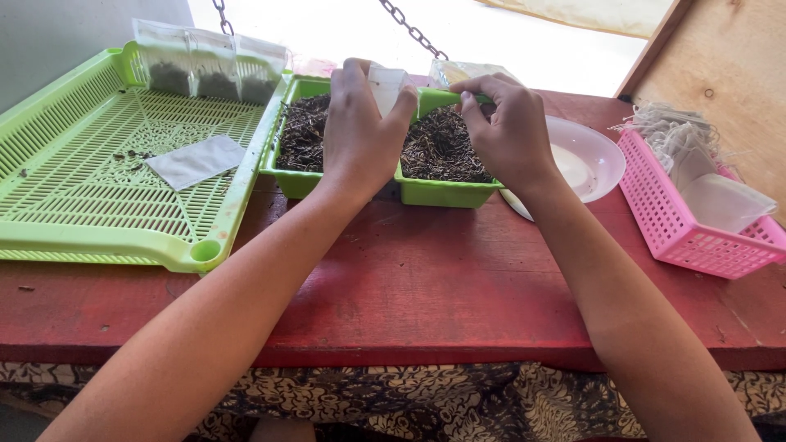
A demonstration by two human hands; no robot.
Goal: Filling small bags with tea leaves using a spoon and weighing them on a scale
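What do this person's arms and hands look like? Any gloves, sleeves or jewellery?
Both arms are bare from the bottom edge of the picture up to the hands, with no sleeves in sight. The left hand and right hand wear no gloves, and no rings, watch or bracelets show. The fingers are bare, with short, unpainted nails.

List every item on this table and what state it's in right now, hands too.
left hand: gripping a small white bag, held upright
right hand: pinching a green scoop at the bag's mouth
green tub: filled with dark dried leaves
green tray: three filled bags leaning at the back, one flat
pink basket: stuffed with empty bags
white plate: upright
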